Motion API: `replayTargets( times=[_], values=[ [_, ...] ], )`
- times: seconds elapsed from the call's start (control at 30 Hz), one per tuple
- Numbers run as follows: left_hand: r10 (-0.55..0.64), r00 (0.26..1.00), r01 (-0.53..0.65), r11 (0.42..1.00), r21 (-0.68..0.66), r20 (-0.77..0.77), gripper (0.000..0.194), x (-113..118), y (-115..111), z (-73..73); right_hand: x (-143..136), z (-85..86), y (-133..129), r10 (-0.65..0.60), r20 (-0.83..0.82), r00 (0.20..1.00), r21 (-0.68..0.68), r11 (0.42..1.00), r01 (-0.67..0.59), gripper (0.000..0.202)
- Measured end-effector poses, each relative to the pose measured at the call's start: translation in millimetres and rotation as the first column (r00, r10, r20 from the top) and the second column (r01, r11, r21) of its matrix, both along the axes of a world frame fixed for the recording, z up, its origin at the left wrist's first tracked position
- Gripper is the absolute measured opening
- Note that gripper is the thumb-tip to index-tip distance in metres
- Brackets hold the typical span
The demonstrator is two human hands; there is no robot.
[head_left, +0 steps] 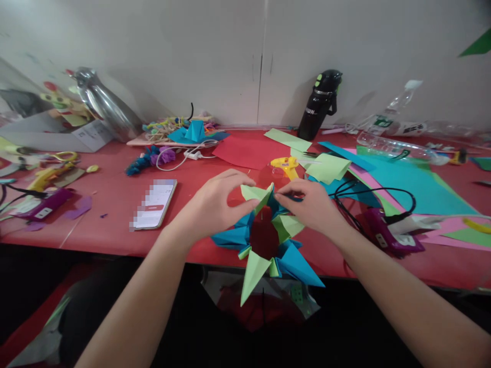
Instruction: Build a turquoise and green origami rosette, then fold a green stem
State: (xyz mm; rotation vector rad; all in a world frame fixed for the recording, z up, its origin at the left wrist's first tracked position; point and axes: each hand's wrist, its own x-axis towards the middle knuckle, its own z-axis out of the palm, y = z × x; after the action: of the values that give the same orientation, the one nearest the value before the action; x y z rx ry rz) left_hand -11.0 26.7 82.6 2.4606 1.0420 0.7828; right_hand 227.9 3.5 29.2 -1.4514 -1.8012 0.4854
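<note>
A ring of folded paper (256,268), made of blue and light green pointed pieces, hangs partly over the table's front edge. At its far side my left hand (220,202) grips a light green folded piece between thumb and fingers. Opposite it, my right hand (307,202) pinches the neighbouring blue folded piece at the same spot on the ring. Both hands are closed on the paper, and my fingers cover part of the joint. Just behind the ring lies a yellow hot glue gun (286,164).
On the red table (115,204) a phone (155,204) lies left. Purple power strips (393,232) with black cables are at both sides. Coloured paper sheets (414,184) spread right. A black bottle (320,105) and a steel jug (105,105) stand along the wall.
</note>
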Motion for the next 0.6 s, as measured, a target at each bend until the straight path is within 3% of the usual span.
replayTargets(
  times=[0.13,0.27,0.4,0.47,0.6],
  values=[
    [-0.135,0.981,0.119,0.986,-0.114,-0.141,0.029,-27.5,-20.8,11.1,5.1,0.5,5.1,-0.095,-0.076,0.993,0.05,0.994,0.099,0.017],
    [-0.111,0.974,0.097,0.992,-0.08,-0.196,0.042,-42.1,-30.8,-8.0,-1.3,25.1,-10.9,-0.072,-0.066,0.995,0.235,0.968,0.086,0.018],
    [-0.034,0.984,0.036,0.999,0.007,-0.176,0.041,-36.6,-24.5,-29.5,-28.6,46.4,-47.0,0.125,0.183,0.975,0.109,0.983,-0.146,0.027],
    [-0.022,0.984,0.034,0.997,0.063,-0.175,0.032,-32.8,-20.4,-33.7,-45.2,44.1,-61.6,0.138,0.32,0.937,0.063,0.984,-0.166,0.035],
    [0.002,0.986,0.019,0.992,0.124,-0.169,0.024,-31.5,-17.2,-34.1,-62.9,28.3,-71.2,0.171,0.414,0.894,-0.003,0.982,-0.186,0.025]
  ],
)
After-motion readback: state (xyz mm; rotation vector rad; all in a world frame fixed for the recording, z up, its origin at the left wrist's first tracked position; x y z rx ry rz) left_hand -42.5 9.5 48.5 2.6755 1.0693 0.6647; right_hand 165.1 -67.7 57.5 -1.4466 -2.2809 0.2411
